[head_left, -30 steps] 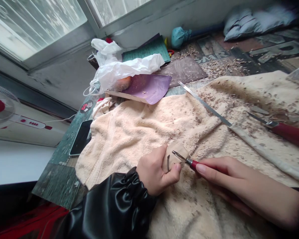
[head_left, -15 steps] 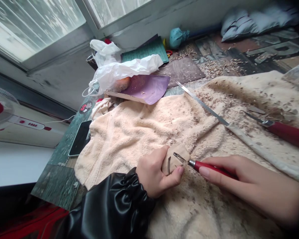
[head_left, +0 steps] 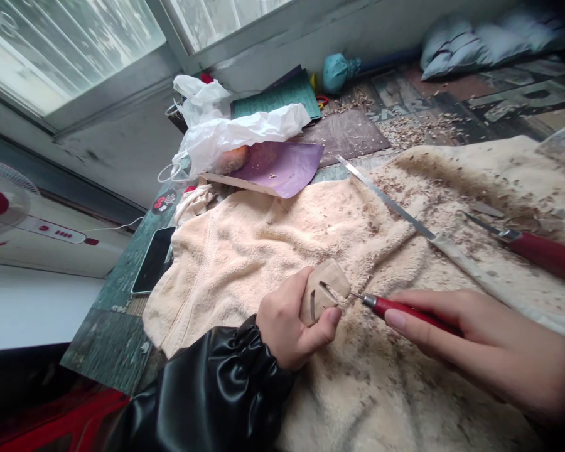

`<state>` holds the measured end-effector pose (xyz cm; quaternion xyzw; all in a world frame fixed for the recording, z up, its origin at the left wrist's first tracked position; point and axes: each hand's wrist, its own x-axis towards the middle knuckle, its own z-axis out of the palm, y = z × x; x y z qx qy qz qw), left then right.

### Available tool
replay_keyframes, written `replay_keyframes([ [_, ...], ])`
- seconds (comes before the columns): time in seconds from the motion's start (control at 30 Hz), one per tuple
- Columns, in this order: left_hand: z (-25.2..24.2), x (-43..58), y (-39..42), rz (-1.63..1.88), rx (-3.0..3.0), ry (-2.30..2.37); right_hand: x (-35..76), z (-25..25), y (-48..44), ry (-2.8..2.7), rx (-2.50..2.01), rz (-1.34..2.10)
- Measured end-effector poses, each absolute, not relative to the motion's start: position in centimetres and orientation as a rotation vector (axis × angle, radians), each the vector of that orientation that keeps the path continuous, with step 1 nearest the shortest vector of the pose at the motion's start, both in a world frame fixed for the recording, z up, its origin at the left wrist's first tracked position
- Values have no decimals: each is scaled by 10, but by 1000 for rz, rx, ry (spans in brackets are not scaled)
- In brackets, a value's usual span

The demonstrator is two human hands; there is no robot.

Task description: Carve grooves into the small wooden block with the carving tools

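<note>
My left hand (head_left: 292,323) is closed around a small pale wooden block (head_left: 328,281), thumb across its near side. Dark slits are cut into the block's upper face, with a lighter carved patch beside one. In my right hand (head_left: 471,342) is a red-handled carving knife (head_left: 412,314), gripped by its handle. Its thin tip points left and lies close by the block's right edge; I cannot tell whether it touches. Beneath both hands spreads a cream towel (head_left: 245,245), strewn with brown wood shavings.
A long metal blade with a wrapped grip (head_left: 390,201) lies across the towel. To the right is another red-handled knife (head_left: 541,251). A tablet (head_left: 154,260) rests at the left table edge. Behind are a purple sheet (head_left: 287,166), a white plastic bag (head_left: 245,129) and scissors (head_left: 322,100).
The knife has drawn back to the right, off the block's face, with my right hand. My left hand has tilted the block slightly and shifted it a little left.
</note>
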<state>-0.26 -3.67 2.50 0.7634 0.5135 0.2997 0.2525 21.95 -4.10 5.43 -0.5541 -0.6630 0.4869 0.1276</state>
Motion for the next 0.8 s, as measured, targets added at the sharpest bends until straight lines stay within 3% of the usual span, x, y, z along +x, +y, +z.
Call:
replay_keyframes([
  [0.1,26,-2,-37,812,2067,1395,218,57,-40,-1929,-1580,1601],
  [0.43,24,-2,-37,780,2067,1437,218,37,-40,-1853,-1543,1667],
  [0.8,25,-5,-34,743,2105,1300,210,54,-43,-1725,-1668,1739],
])
